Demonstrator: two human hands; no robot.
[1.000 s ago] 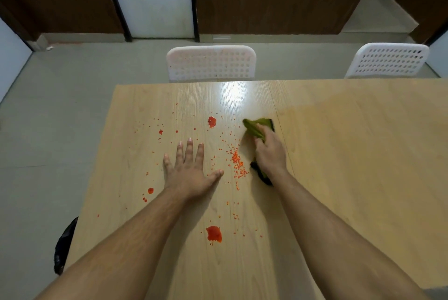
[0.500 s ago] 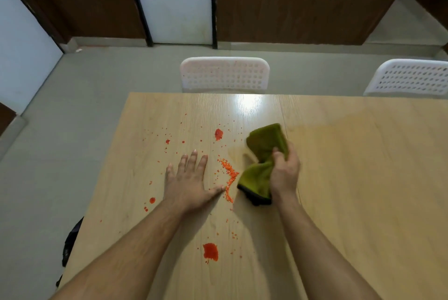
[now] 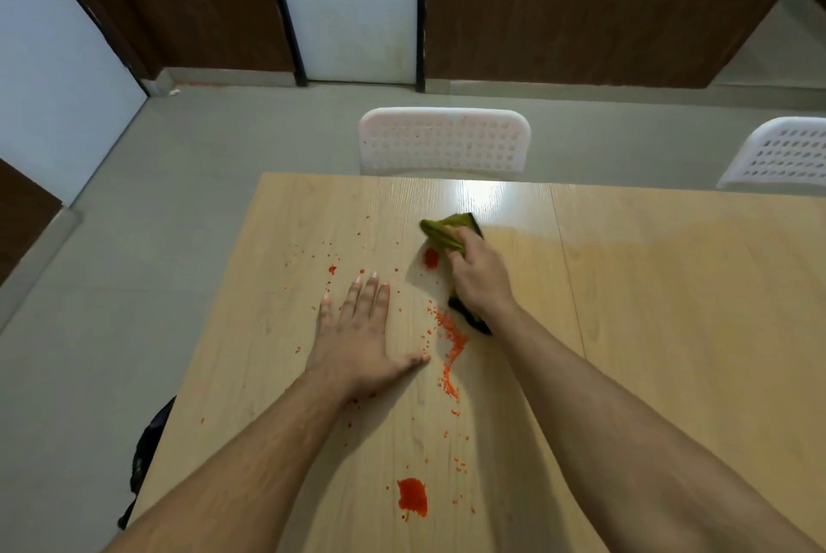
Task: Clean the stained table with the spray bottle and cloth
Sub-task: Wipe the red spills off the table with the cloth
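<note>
A light wooden table (image 3: 670, 306) carries red stains: a blob (image 3: 431, 258) beside the cloth, a trail of red specks (image 3: 451, 347) in the middle, and a larger blob (image 3: 412, 500) near me. My right hand (image 3: 480, 279) grips a green cloth (image 3: 442, 232) and presses it on the table, just right of the far blob. Most of the cloth is hidden under that hand. My left hand (image 3: 362, 333) lies flat on the table with fingers spread, left of the speck trail. No spray bottle is in view.
Two white perforated chairs stand at the table's far edge, one in the middle (image 3: 444, 141) and one at the right (image 3: 780, 154). A dark object (image 3: 143, 458) sits on the floor by the table's left edge. Grey floor lies to the left.
My right hand has pushed the cloth away from me, from beside the speck trail up to the far red blob, bunching it under the hand. My left hand has stayed flat.
</note>
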